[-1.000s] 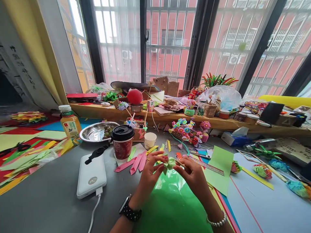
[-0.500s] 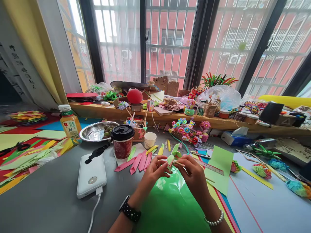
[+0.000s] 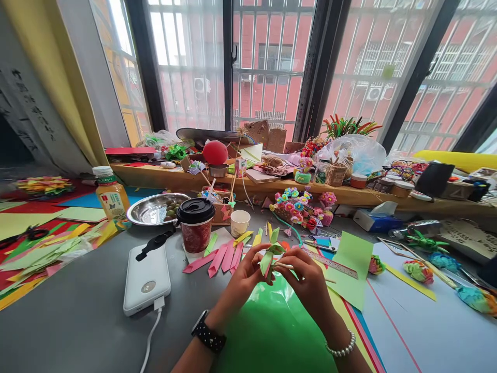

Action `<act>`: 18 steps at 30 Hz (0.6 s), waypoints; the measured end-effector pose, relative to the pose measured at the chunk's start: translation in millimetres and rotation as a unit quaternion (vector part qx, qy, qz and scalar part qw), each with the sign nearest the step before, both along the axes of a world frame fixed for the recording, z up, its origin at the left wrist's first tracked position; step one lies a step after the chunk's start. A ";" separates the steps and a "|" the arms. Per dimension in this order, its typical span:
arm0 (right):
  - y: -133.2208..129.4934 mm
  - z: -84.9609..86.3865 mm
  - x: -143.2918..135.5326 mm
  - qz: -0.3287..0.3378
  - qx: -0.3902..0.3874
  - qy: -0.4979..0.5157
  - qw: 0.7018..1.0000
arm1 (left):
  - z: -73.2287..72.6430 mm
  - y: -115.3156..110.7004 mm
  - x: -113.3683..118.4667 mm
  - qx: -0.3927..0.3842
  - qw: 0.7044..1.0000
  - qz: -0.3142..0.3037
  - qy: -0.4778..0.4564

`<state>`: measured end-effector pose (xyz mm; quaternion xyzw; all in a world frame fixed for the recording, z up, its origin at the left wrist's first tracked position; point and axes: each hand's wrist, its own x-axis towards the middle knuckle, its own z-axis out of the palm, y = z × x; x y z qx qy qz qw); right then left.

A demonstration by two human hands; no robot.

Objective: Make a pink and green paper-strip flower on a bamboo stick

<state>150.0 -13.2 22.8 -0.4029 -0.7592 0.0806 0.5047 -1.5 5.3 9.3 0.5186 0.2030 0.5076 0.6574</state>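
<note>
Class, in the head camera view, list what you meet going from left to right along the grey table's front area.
Power bank → left hand → green folded paper piece → right hand → light green card.

I see the green folded paper piece [image 3: 269, 257] now stands upright between my left hand [image 3: 244, 277] and right hand [image 3: 306, 277], its strips fanned above the green sheet [image 3: 272, 326], where earlier it lay flatter.

Your hands [image 3: 248, 280] [image 3: 306, 282] meet at table centre w/ folded paper [image 3: 269, 256] between them, above plastic sheet [image 3: 272, 326]. Power bank [image 3: 146, 280] to your left; coffee cup [image 3: 195, 225] behind it, bowl [image 3: 153, 210] & bottle [image 3: 112, 197] further left. Ruler [image 3: 330, 263] on paper sheet [image 3: 351, 269], right. Shelf [image 3: 349, 197] behind, under window.
</note>
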 end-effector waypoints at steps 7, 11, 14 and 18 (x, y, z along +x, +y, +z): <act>1.2 -0.2 0.8 -0.048 -0.011 0.039 0.998 | 0.2 -2.3 1.3 -0.021 1.000 -0.007 0.001; 2.6 -1.6 2.3 -0.057 -0.013 0.034 0.998 | -0.6 -1.9 1.4 -0.040 0.999 -0.014 0.014; 3.6 -1.2 4.1 -0.052 -0.018 0.022 0.998 | -2.5 0.3 0.4 -0.046 0.998 -0.034 0.008; 4.3 1.5 7.5 -0.042 -0.032 -0.001 0.999 | -3.7 2.5 -2.4 -0.063 0.995 -0.073 0.019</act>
